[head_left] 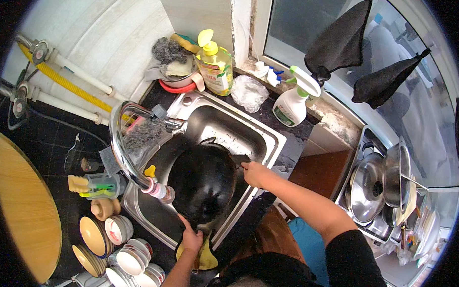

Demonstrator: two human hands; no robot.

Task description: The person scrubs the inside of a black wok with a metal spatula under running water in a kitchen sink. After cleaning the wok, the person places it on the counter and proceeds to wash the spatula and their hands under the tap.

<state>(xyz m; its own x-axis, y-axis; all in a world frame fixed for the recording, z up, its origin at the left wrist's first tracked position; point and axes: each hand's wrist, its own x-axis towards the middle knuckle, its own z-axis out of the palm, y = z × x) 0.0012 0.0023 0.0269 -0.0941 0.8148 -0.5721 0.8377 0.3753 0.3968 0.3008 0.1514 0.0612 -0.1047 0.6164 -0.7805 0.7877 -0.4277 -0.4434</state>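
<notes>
A black wok (203, 182) rests bottom up in the stainless steel sink (272, 137), tilted, with one loop handle at its far edge. My left hand (192, 241) grips the wok's near edge, its index finger stretched along the metal and the other fingers curled. At the wok's right side, my right hand (256, 174) pinches a small dark scrubbing pad (240, 161), whose exact kind is hard to make out. A chrome faucet (119, 147) arches over the sink's left side, its nozzle just left of the wok. Beside my left wrist lies a yellow and black cloth-like piece (208, 254).
Stacked bowls (130, 261) and plates (95, 236) crowd the left counter, near a round wooden board (24, 206). Behind the sink stand a yellow-capped soap bottle (216, 68) and a spray bottle (291, 103). A rack with a lidded pan (365, 189) is at the right.
</notes>
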